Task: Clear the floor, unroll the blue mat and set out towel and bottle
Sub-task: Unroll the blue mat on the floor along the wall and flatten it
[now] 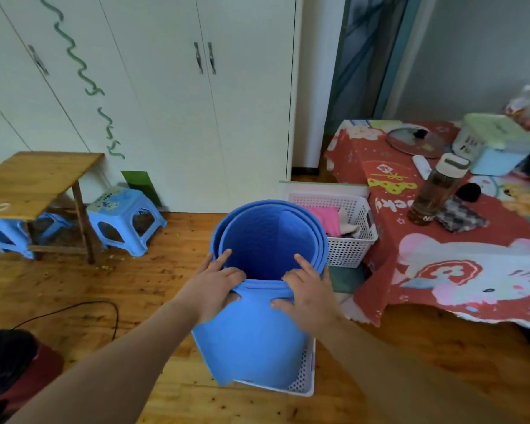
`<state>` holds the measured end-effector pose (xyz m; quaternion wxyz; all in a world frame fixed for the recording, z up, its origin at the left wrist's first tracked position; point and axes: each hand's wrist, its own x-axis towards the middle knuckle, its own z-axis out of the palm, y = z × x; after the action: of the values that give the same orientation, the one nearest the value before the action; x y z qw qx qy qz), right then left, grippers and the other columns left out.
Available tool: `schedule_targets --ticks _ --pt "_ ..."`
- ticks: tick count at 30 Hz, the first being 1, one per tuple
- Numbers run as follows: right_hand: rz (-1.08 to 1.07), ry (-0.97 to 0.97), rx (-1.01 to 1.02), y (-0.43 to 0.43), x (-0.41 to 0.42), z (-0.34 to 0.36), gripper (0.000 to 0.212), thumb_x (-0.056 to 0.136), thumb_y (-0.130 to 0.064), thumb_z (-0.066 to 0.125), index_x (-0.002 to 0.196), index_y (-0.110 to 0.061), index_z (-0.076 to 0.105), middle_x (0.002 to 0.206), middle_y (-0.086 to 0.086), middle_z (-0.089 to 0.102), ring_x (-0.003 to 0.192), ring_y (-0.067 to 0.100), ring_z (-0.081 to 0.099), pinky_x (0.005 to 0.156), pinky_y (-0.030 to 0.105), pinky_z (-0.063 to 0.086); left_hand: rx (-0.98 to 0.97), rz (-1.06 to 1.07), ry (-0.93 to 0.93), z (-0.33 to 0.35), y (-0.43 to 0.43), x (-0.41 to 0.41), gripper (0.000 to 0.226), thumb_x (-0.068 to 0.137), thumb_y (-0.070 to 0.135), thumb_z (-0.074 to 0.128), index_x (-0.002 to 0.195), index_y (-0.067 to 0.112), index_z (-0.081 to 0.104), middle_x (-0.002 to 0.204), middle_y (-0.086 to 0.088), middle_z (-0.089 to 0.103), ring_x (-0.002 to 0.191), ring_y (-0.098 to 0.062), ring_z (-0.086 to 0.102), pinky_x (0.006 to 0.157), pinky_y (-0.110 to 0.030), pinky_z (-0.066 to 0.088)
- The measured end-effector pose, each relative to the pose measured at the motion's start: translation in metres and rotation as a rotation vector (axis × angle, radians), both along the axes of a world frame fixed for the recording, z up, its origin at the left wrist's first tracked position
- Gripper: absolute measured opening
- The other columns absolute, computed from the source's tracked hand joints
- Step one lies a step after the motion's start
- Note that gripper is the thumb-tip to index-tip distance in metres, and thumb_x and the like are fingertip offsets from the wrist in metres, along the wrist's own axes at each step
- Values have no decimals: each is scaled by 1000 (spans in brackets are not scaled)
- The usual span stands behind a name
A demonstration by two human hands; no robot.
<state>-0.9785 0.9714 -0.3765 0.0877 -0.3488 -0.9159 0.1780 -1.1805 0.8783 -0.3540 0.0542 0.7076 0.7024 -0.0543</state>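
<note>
Standing upright on the wooden floor, the rolled blue mat sits with its lower end inside a white perforated basket, its open top turned toward the camera so the coiled layers show. The left grip clasps the near rim of the roll on its left side, fingers hooked over the edge into the hollow, thumb pressed on the outer face and forefinger stretched along the inner wall. The right grip holds the same rim on the right side in the same way, so both grips are closed on the mat, near each other but apart. Just behind the mat stands a second white basket with a pink cloth in it. To the right a counter draped in a red cartoon cloth carries the bottle, brown-tinted with a pale cap, upright and touching a checked cloth at its base; a round pot lid lies farther back. At left, a low wooden table stands over blue stools before a white wardrobe. A black cable curls across the floor.
</note>
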Motion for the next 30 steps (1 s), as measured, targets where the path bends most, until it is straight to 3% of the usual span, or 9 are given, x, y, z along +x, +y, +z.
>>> schedule_targets --ticks 3,5,9,15,19,23,26,30 --pt "-22 185 115 9 -3 24 65 75 -60 52 113 -9 62 126 0 59 145 14 16 112 63 14 132 10 -19 31 3 -7 45 97 39 41 139 23 40 146 8 43 148 -26 -1 119 -44 -1" --pt "-35 192 160 13 -5 44 62 75 -59 57 114 -11 62 126 -2 59 145 15 20 112 58 19 185 19 6 47 2 -10 45 96 40 42 138 22 41 145 7 44 148 -27 2 119 -46 1" --pt "5 30 98 6 -1 60 55 85 -54 57 127 -18 52 140 -10 46 146 5 4 116 48 -1 150 64 10 55 -9 4 47 97 41 39 140 24 37 148 8 40 148 -25 -3 119 -44 -1" --pt "-16 77 144 3 -1 83 53 83 -53 61 123 -18 54 136 -10 49 146 6 9 116 44 -3 198 56 15 79 -13 3 46 96 41 40 139 24 38 147 9 40 148 -23 -2 119 -43 0" --pt "-35 101 159 0 8 110 53 82 -54 62 122 -21 54 136 -12 48 145 4 8 115 38 4 239 25 1 103 -14 8 45 96 42 41 138 26 38 145 11 42 148 -22 -1 119 -42 3" --pt "-83 154 211 -8 34 137 52 79 -55 64 117 -20 57 131 -11 53 145 6 12 116 46 16 287 -51 5 134 -12 25 43 96 42 42 135 26 40 144 11 44 148 -21 2 120 -42 6" --pt "-135 186 245 -16 62 157 50 78 -52 67 113 -18 59 128 -8 55 145 7 15 112 36 21 308 -102 10 157 -9 48 44 95 42 43 136 27 39 143 12 44 148 -20 3 120 -42 8" --pt "-191 187 300 -27 111 181 51 78 -52 67 113 -17 60 128 -6 56 145 10 17 114 41 23 326 -151 19 184 -10 95 43 96 40 43 136 26 39 142 11 45 148 -21 5 120 -42 9"
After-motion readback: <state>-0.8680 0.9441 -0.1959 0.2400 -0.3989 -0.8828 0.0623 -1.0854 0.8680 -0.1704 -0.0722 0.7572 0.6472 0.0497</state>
